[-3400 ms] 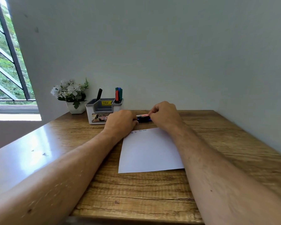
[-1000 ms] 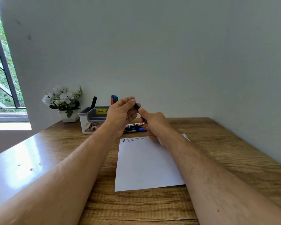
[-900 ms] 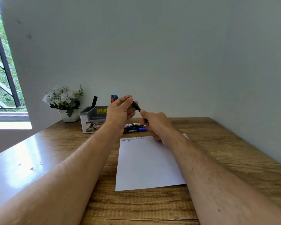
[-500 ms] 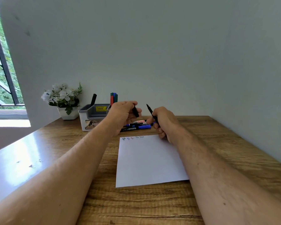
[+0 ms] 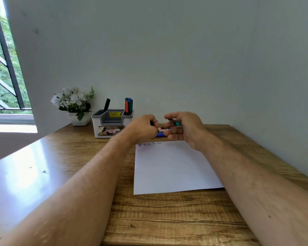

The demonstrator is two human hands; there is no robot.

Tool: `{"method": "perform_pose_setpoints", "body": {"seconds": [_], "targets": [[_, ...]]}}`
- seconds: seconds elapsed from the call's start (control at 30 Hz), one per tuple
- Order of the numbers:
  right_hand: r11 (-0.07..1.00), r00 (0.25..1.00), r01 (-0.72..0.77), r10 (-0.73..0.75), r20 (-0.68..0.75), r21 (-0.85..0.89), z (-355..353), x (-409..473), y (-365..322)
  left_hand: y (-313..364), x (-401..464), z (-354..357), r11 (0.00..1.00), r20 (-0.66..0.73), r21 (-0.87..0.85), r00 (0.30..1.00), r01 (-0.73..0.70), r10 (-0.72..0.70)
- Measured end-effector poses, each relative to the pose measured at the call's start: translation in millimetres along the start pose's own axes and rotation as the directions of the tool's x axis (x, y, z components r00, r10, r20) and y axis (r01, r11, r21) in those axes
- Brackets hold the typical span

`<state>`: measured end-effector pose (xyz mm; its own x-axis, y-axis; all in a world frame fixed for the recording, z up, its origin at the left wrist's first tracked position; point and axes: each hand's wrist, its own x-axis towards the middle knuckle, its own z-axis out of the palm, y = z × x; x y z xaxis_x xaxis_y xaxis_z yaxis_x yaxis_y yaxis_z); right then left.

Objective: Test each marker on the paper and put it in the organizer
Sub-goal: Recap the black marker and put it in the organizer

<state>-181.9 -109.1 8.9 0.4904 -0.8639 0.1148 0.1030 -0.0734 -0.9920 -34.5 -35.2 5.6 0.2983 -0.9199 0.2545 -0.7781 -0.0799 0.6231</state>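
1. Head view: right hand [image 5: 185, 129] pinches a green-ended marker [image 5: 175, 122]; left hand [image 5: 142, 127] is curled, contents hidden.
2. Marker is above the surface, beyond the paper [image 5: 172, 166]; motion blur present.
3. Advise: steady grip, short stroke beside existing marks, then recap before the organizer [image 5: 112, 124].

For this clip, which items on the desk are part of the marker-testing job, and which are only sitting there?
Part of the job:
marker in the right hand
left hand
loose markers on the desk
paper
organizer, markers already inside

Just there:
flower pot
window
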Motion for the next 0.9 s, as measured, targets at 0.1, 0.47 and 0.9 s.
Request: {"method": "perform_pose_setpoints", "body": {"seconds": [0.1,0.47,0.9], "targets": [[0.999,1.000,0.009,-0.009,0.003,-0.039,-6,-4,11,-2,-2,1,0.994,0.109,0.104,0.994,-0.013,0.002],[0.982,0.991,0.132,-0.135,-0.013,-0.138,-7,9,38,-14,5,7,0.973,0.276,0.229,0.959,0.006,-0.071],[0.912,0.989,0.144,-0.149,0.018,-0.383,-6,4,46,-16,9,8,0.985,0.338,0.166,0.936,0.047,-0.101]]}}
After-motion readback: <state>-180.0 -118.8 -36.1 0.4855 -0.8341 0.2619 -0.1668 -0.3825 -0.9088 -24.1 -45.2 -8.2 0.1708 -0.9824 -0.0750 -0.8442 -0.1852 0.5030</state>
